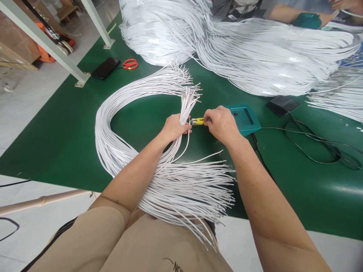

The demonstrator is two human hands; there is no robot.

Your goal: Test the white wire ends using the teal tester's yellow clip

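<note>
Shirt print: nearest us; we read "NO", the rest cut off.
Left hand: closed round our white wire bundle, its ends toward 1 o'clock.
Right hand: at the left hand's 3 o'clock, grasping a yellow hand tool; long axis 9-to-3, tip beside a single wire. Clamped or not, we cannot tell.
Teal tray: at the right hand's 3 o'clock.

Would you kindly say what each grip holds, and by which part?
The left grip holds slender white cables near their upper ends; the right grip holds a yellow, metal-tipped tool away from its tip.
</note>
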